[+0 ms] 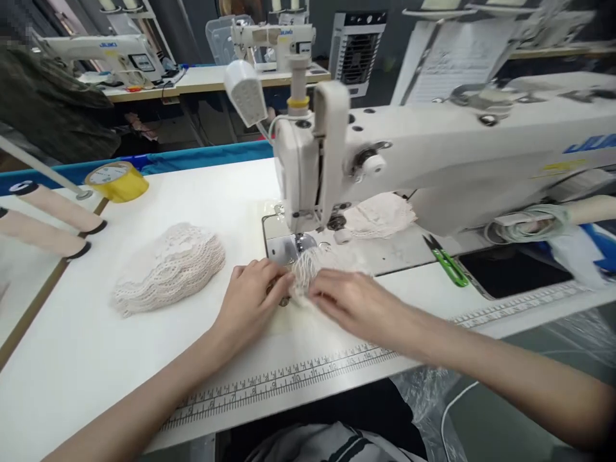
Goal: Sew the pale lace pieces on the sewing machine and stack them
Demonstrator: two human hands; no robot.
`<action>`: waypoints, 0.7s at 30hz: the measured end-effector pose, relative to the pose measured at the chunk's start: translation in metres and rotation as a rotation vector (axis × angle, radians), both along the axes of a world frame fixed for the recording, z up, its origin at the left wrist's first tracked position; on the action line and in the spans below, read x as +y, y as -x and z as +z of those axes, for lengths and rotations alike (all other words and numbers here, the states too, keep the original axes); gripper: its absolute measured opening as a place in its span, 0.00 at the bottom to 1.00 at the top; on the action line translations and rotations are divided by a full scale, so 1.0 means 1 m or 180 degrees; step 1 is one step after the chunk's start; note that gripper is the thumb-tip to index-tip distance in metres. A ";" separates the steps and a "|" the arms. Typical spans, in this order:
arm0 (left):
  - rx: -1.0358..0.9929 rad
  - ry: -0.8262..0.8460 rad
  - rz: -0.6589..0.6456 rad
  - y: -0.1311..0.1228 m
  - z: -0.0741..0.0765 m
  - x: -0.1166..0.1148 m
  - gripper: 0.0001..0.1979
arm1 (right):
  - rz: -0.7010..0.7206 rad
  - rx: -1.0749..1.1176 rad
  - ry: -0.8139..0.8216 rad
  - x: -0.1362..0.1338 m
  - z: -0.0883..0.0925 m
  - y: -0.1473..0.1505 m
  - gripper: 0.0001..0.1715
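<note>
A pale, stringy lace piece [308,264] lies at the needle of the white sewing machine [308,160], partly hidden by my fingers. My left hand [255,292] pinches its left edge, with thumb and fingertips pressed together. On the other side my right hand [353,301], a little blurred, has curled fingers closed on the right edge. To the left sits a stack of cream lace pieces [171,266]. Another pale lace pile [380,215] rests under the machine arm.
Green thread snips [447,262] and a dark phone [514,266] lie at right. Yellow tape [117,181] and thread cones [62,208] are at left. A printed ruler [293,378] follows the table's front edge. Behind stand other sewing machines [276,42] and an air cooler [359,51].
</note>
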State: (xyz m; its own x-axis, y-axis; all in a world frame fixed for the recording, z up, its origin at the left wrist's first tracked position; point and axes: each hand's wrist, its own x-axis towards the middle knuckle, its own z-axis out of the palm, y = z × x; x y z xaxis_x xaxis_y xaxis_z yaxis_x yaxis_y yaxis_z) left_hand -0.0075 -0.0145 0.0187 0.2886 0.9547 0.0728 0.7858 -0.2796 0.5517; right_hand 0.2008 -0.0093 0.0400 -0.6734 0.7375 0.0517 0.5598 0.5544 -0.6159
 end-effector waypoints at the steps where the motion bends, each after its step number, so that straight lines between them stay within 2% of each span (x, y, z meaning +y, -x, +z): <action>1: 0.0093 -0.0056 0.0016 0.001 -0.001 -0.001 0.15 | 0.0226 0.0210 0.0246 -0.009 -0.001 0.007 0.11; 2: 0.0186 -0.0109 0.0005 0.002 -0.003 -0.002 0.13 | 0.0350 0.0368 0.0506 -0.015 -0.001 0.012 0.12; 4: 0.0300 -0.0161 -0.0052 0.004 -0.007 -0.004 0.10 | 0.0280 0.0665 0.0765 -0.016 -0.002 0.017 0.12; 6: 0.0231 -0.0184 -0.0103 0.005 -0.010 -0.007 0.06 | 0.0009 0.0918 0.0547 -0.005 -0.004 0.015 0.09; 7: 0.0128 -0.0200 -0.0126 0.005 -0.010 -0.007 0.05 | -0.0146 0.0899 0.0424 0.004 -0.005 0.013 0.11; 9: -0.0117 -0.0246 -0.0185 0.004 -0.011 -0.008 0.03 | -0.0319 0.0602 0.0541 0.023 -0.005 0.010 0.21; 12: -0.0351 -0.0400 -0.0238 0.000 -0.011 -0.005 0.04 | -0.0386 0.0016 0.1145 0.044 -0.001 0.007 0.14; 14: -0.0361 -0.0589 -0.0216 -0.003 -0.013 -0.003 0.06 | -0.0353 -0.0099 0.1222 0.049 0.000 0.007 0.09; 18: -0.0089 -0.1421 -0.0353 -0.003 -0.019 0.001 0.06 | -0.0077 0.0349 0.0723 0.046 -0.008 0.005 0.05; 21: 0.0091 -0.2114 -0.0551 0.000 -0.022 0.003 0.08 | 0.0150 0.0752 -0.0067 0.040 -0.021 0.003 0.04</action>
